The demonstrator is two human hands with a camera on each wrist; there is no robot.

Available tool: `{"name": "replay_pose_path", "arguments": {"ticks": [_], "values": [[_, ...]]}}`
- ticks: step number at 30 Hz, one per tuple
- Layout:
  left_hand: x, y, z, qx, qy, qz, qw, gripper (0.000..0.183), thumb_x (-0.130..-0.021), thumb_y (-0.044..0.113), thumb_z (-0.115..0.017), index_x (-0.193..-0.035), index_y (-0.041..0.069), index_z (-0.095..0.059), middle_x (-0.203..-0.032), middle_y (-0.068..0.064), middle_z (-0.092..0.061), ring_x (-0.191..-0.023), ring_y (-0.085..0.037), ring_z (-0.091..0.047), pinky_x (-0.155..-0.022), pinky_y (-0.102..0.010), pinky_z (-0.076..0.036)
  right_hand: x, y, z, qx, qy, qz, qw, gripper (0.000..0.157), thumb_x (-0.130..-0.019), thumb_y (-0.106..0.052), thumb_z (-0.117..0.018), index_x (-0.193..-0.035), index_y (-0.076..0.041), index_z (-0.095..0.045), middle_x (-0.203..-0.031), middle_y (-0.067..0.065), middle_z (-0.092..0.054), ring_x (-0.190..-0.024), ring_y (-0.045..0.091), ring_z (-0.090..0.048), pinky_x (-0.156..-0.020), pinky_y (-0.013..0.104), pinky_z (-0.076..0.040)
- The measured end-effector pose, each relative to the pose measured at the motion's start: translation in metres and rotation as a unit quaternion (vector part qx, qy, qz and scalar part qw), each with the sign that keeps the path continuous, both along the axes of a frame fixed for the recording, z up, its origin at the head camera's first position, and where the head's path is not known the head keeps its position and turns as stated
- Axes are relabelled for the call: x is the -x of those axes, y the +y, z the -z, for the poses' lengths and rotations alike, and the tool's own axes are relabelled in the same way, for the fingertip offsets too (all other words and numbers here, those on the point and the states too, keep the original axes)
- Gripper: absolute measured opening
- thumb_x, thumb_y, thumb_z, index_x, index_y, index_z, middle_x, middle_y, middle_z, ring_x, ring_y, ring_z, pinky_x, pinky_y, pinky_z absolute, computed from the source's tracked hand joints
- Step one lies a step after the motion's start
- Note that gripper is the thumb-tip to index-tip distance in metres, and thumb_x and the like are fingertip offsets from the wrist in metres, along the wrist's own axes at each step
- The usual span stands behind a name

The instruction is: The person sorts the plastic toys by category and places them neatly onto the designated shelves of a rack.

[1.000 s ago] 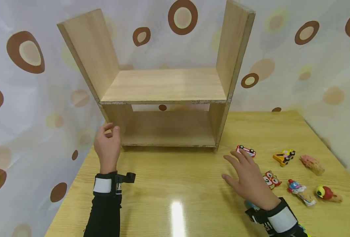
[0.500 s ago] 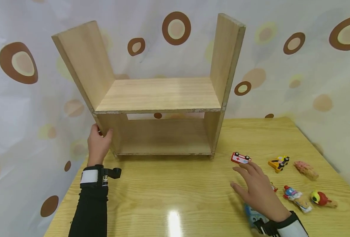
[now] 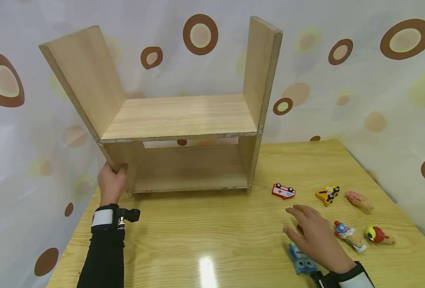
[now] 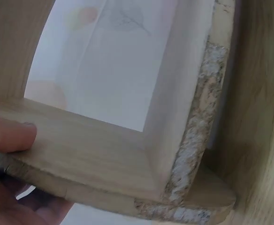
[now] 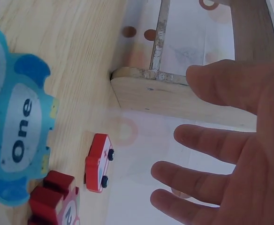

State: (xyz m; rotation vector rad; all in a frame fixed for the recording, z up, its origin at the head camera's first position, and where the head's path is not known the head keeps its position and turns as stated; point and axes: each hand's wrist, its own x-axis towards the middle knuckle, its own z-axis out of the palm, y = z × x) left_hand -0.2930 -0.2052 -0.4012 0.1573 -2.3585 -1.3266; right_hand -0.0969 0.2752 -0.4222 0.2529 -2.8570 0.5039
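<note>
A pale wooden shelf unit [image 3: 183, 116] with two levels and an open top stands at the back of the table. My left hand [image 3: 112, 182] grips its lower left side panel [image 4: 80, 183], thumb inside and fingers round the outer face. To the right, my right hand [image 3: 317, 238] hovers over the table with fingers spread, holding nothing. Partly under it in the head view lies a blue owl-shaped piece [image 5: 19, 117] marked "One". Just beyond the right hand is a small red and white toy ambulance [image 3: 283, 191]. A red piece [image 5: 57, 199] shows in the right wrist view.
Several small toys lie on the table's right side: a yellow toy truck [image 3: 327, 195], a pink-topped figure [image 3: 359, 201], a blue-headed figure with a red hat [image 3: 349, 236] and a red and yellow one [image 3: 379, 235]. A patterned sheet [image 3: 342, 88] hangs behind and at both sides.
My left hand has moved onto the shelf's left panel and taken hold of it. The right hand has drawn back from the toy ambulance. The whole scene has shifted left in the head view.
</note>
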Motion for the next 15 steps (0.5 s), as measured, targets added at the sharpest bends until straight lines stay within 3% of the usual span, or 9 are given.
{"name": "replay_pose_path", "arguments": {"ticks": [7, 15], "values": [[-0.008, -0.006, 0.002, 0.028, 0.01, 0.013, 0.9995, 0.041, -0.093, 0.02, -0.054, -0.125, -0.005, -0.053, -0.123, -0.031, -0.059, -0.109, -0.045, -0.057, -0.088, -0.061, -0.047, -0.002, 0.003, 0.003, 0.001, -0.008, 0.006, 1.0, 0.047, -0.085, -0.028, -0.07, -0.124, -0.004, -0.059, -0.126, 0.027, -0.056, -0.113, 0.047, -0.05, -0.077, 0.067, -0.042], [-0.019, 0.002, 0.007, 0.051, 0.028, 0.023, 0.998, 0.04, -0.092, 0.021, -0.055, -0.125, -0.004, -0.053, -0.119, -0.032, -0.06, -0.103, -0.047, -0.059, -0.08, -0.06, -0.05, -0.008, 0.011, 0.006, -0.002, -0.007, 0.014, 1.0, 0.049, -0.085, -0.027, -0.07, -0.123, -0.001, -0.057, -0.13, 0.033, -0.05, -0.111, 0.05, -0.05, -0.08, 0.066, -0.042]]}}
